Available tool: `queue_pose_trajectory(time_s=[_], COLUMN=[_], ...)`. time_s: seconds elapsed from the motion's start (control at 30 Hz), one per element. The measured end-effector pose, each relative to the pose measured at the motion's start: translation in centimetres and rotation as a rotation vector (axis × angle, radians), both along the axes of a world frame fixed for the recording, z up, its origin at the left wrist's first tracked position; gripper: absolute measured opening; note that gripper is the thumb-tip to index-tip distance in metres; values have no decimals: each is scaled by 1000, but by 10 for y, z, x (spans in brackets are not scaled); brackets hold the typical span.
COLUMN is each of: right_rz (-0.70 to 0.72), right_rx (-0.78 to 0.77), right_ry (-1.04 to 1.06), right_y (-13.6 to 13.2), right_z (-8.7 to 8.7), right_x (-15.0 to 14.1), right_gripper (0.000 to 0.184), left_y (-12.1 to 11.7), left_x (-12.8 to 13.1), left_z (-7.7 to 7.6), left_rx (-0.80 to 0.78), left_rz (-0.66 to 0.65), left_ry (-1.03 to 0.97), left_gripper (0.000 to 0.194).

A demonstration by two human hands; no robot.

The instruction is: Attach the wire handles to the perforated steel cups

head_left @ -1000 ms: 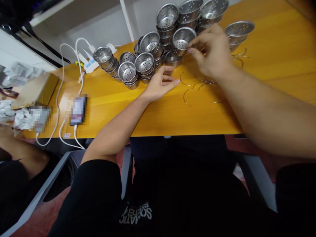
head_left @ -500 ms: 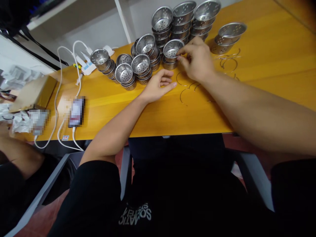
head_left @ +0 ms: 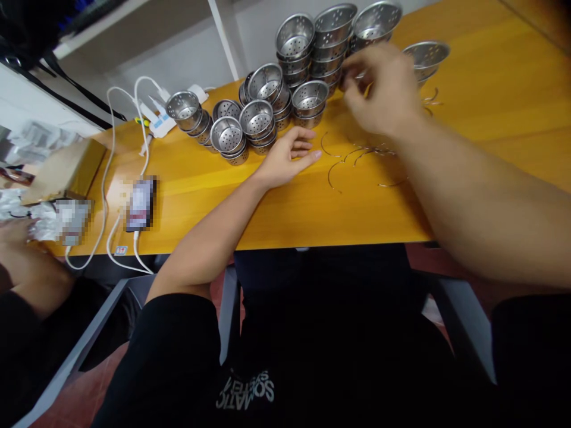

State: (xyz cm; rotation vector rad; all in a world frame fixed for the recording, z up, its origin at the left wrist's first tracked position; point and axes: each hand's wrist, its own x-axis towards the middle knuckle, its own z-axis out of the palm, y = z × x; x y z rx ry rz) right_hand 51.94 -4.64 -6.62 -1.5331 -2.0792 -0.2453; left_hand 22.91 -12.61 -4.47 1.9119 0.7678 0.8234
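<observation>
My left hand (head_left: 289,156) lies low over the table with its fingers loosely curled and apart, holding nothing. Close beyond its fingertips stands a short stack topped by a perforated metal strainer basket (head_left: 309,98) with a thin bar inside. To the right, my right hand (head_left: 383,89) is in the air, blurred, with a gap between thumb and fingers and nothing visible in it. Behind it rises a tall stack of strainer baskets (head_left: 377,24), partly hidden. Thin curved wires (head_left: 331,178) lie on the table between and below my hands.
More basket stacks (head_left: 227,135) line the back left of the yellow table (head_left: 285,220). One basket (head_left: 427,56) stands at the right. A phone (head_left: 141,205) on a white cable, a power strip (head_left: 163,123) and a cardboard box (head_left: 66,169) are leftward, near another person's arm (head_left: 35,267).
My right hand has let go of the front stack's top basket and moved right and slightly back. That stack now sits a little lower in view. My left hand has hardly moved.
</observation>
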Motion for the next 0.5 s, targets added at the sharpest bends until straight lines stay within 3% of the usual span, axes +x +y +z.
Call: queue_pose_trajectory(time_s=[0.1, 0.2, 0.27, 0.37, 0.5], right_rz=[-228, -259, -304, -386, -401], right_rx=[254, 385, 326, 135, -196], right_ry=[-10, 133, 184, 264, 372], right_y=[6, -1, 0, 17, 52], right_z=[6, 13, 10, -9, -38], right_x=[47, 84, 102, 120, 138], right_gripper=[51, 59, 78, 105, 102], left_y=[-1, -2, -3, -3, -3], left_x=[0, 0, 1, 0, 0], left_z=[0, 1, 2, 3, 3], left_rx=[21, 21, 8, -7, 7], left_rz=[-9, 1, 12, 19, 12], left_ry=[13, 2, -6, -5, 2], left_gripper=[40, 39, 38, 37, 36])
